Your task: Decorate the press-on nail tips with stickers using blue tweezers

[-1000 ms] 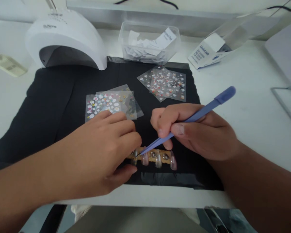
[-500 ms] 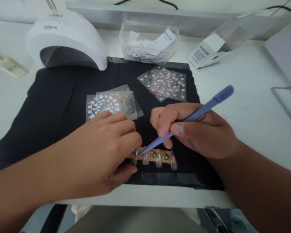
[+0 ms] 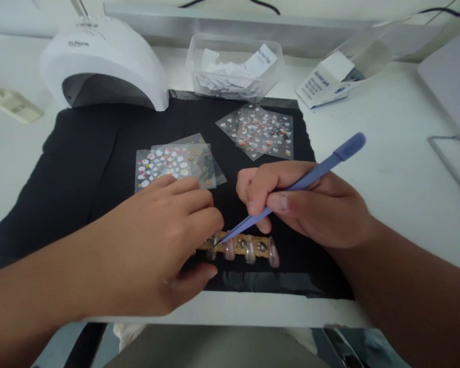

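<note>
My right hand (image 3: 306,204) pinches blue tweezers (image 3: 314,179) like a pen, their dark tip slanting down to the left. That tip meets a clear nail tip (image 3: 211,252) on a tan strip (image 3: 256,244), which also bears silver round pieces and several more glossy false nails, such as the pinkish nail tip (image 3: 273,252) at its right end. Around the strip's left end curls my left hand (image 3: 168,240), fingers bent above it and thumb below. Those fingers hide the left end and their exact contact with it.
Beneath lies a black cloth (image 3: 99,153) on a white table (image 3: 371,153). Clear sticker sheets (image 3: 164,164) lie beyond my left hand, with more sticker sheets (image 3: 266,130) farther back. Behind stand a white nail lamp (image 3: 111,56), a plastic tub (image 3: 233,87) of alcohol pads and a pad box (image 3: 325,82).
My left thumb has drawn slightly down from the clear nail tip, showing more of it. The right hand and tweezers have shifted very little, the tip staying at the same nail.
</note>
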Action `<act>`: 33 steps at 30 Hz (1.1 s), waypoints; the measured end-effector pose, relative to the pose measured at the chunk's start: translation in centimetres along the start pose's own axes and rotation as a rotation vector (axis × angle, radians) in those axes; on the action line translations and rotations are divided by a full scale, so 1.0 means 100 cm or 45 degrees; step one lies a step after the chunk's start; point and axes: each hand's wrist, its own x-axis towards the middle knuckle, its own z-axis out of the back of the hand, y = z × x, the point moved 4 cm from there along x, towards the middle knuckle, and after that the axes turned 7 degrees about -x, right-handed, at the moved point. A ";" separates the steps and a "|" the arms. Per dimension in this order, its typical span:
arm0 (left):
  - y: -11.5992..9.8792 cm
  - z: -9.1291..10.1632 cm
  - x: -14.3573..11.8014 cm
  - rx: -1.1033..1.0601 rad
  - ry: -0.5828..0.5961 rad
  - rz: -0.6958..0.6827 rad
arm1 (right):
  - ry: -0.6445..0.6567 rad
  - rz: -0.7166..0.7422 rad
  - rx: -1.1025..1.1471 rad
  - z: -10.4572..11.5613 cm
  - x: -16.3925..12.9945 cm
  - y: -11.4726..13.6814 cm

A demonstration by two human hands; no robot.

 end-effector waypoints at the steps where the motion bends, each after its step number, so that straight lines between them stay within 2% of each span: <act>1: 0.000 0.000 0.000 0.004 -0.004 -0.008 | -0.006 0.002 0.004 0.000 0.000 0.000; 17: -0.001 0.002 -0.005 -0.020 -0.038 -0.032 | 0.001 0.014 0.006 -0.001 0.001 0.000; 21: -0.005 0.007 -0.009 0.015 -0.073 -0.189 | -0.027 -0.004 0.025 -0.001 0.000 0.000; 24: -0.008 0.007 -0.010 0.063 -0.010 -0.344 | -0.023 0.014 0.026 -0.001 0.000 0.000; 27: -0.006 0.006 -0.009 0.084 0.032 -0.369 | 0.018 0.040 0.022 -0.001 0.001 -0.001; 33: -0.004 0.004 -0.006 0.074 0.006 -0.384 | 0.001 0.091 0.012 -0.001 0.002 0.000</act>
